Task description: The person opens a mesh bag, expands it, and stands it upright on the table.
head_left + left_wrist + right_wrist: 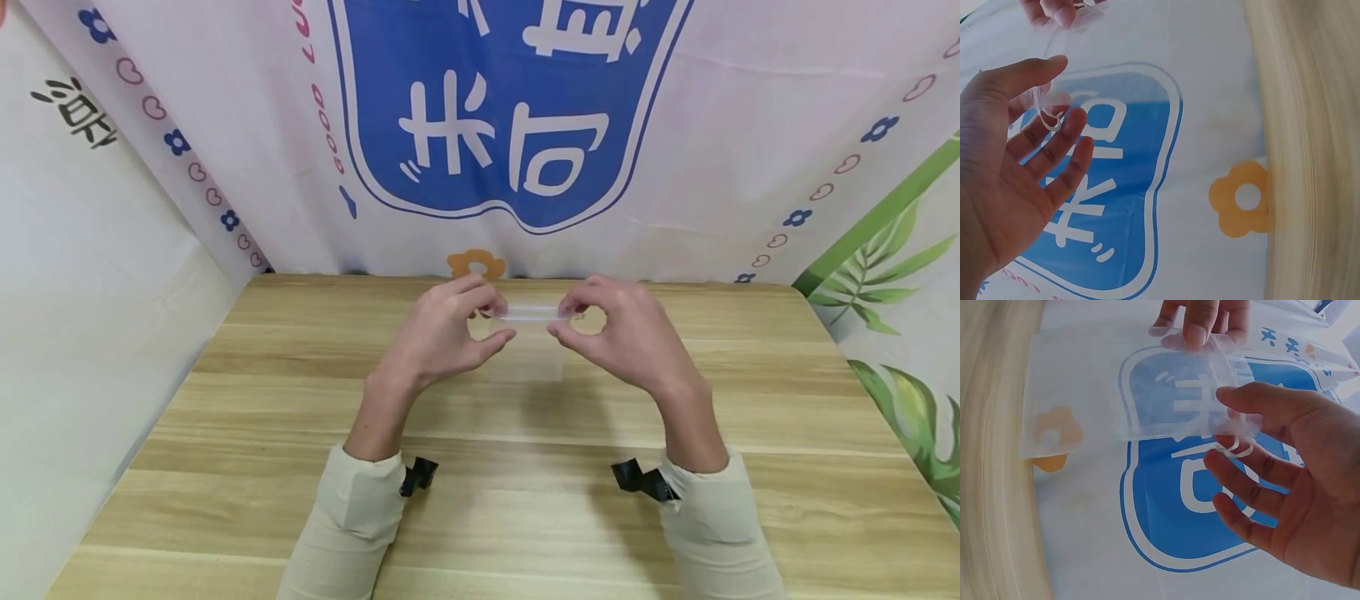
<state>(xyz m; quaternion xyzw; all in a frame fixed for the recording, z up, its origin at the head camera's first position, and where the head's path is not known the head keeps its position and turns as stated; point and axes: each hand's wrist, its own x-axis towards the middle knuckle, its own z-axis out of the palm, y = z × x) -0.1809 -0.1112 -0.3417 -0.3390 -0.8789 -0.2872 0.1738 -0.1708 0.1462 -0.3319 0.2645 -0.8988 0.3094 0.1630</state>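
Observation:
Both hands hold a small translucent drawstring bag (527, 360) over the far part of the table, its mouth upward. My left hand (450, 329) has curled fingers at the left end of the mouth. At the right end, my right hand (621, 333) mirrors it, thumb on the near side. From the right wrist, the bag's clear film (1082, 375) spreads flat between the hands, and the backdrop's print shows through. A loop of white drawstring (1238, 449) dangles by the right fingers; another white cord (1052, 122) hangs beside the left fingers.
The wood-grain table (525, 533) lies under both forearms. Behind its far edge hangs a white cloth backdrop (720, 175) with a blue printed badge and an orange flower. Black wrist mounts (637, 479) stick out from the cuffs of the pale sleeves.

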